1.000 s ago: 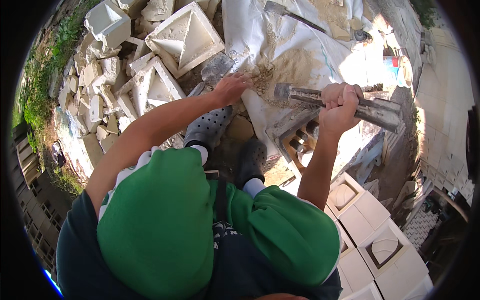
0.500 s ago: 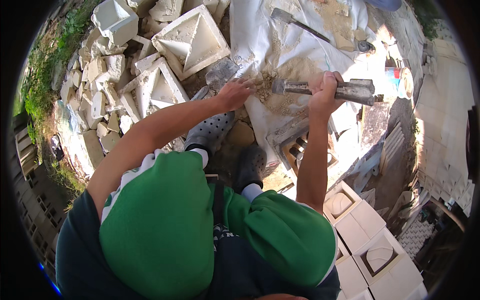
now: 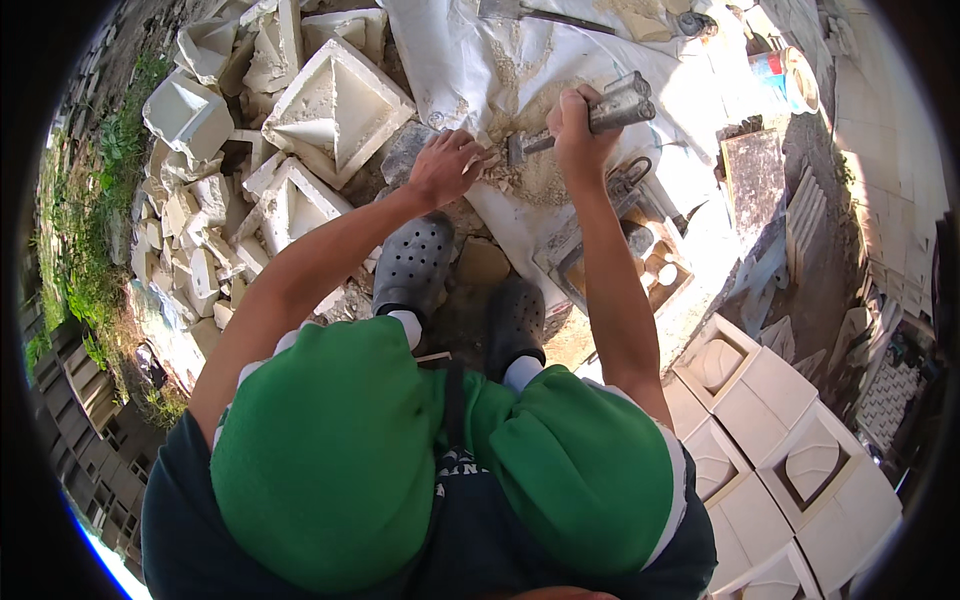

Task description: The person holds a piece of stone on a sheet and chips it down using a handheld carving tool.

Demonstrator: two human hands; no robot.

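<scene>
My right hand is closed around a dusty grey scraper-like tool with a thick, lobed end. Its narrow flat blade points down-left at pale crumbs on the white sheet. My left hand reaches over the left edge of those crumbs, fingers spread and slightly bent. Nothing shows in it, though its palm side is hidden. Just left of it lies a rough grey slab. The blade's tip is a short gap from my left fingertips.
Broken pale blocks and square hollow moulds pile up on the left. A box frame stands below my right wrist. Finished cream blocks sit lower right. A long-handled tool lies at the far side, a tin far right.
My right hand has swung left and tipped the tool, bringing its blade down closer to the crumbs and my left hand. My left hand stays near the crumbs' edge. The view has shifted.
</scene>
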